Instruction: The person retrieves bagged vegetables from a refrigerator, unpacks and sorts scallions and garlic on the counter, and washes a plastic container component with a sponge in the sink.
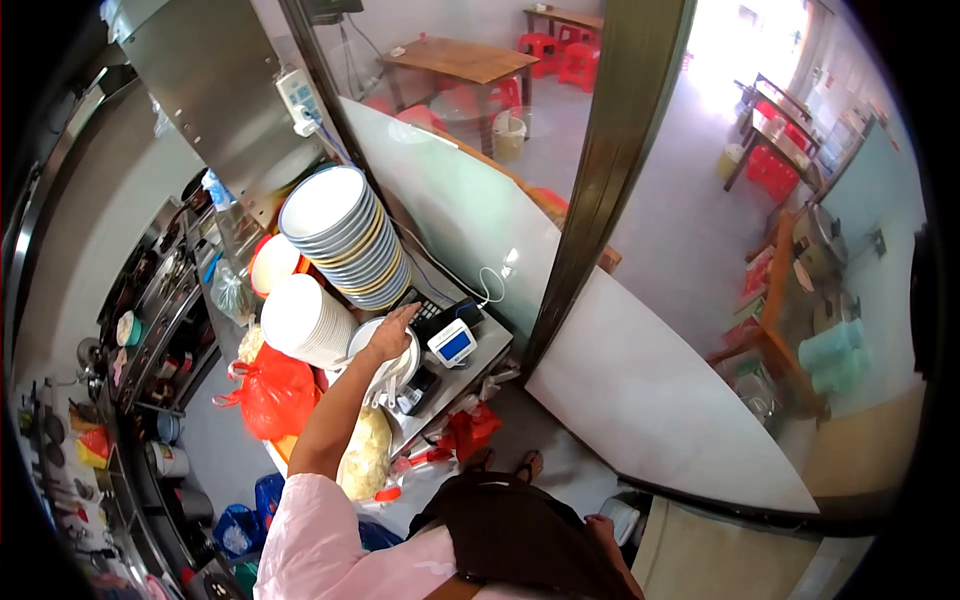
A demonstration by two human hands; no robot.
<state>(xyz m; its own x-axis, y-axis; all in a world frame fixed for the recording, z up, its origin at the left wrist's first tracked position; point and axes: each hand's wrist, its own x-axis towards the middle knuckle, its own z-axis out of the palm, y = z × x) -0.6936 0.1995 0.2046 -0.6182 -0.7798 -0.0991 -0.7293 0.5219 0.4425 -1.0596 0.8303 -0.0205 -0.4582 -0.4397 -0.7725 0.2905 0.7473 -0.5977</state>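
Holding nothing: left hand (393, 334), fingers outstretched by black keypad (424, 303) | right hand (602, 532): openness, grip unclear | round stacked bowls (352, 240)

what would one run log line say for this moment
left hand: at black keypad | right hand: low beside dark garment | bowls: stacked near keypad

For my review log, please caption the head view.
Left hand at a black keypad beside stacked bowls, right hand held low.
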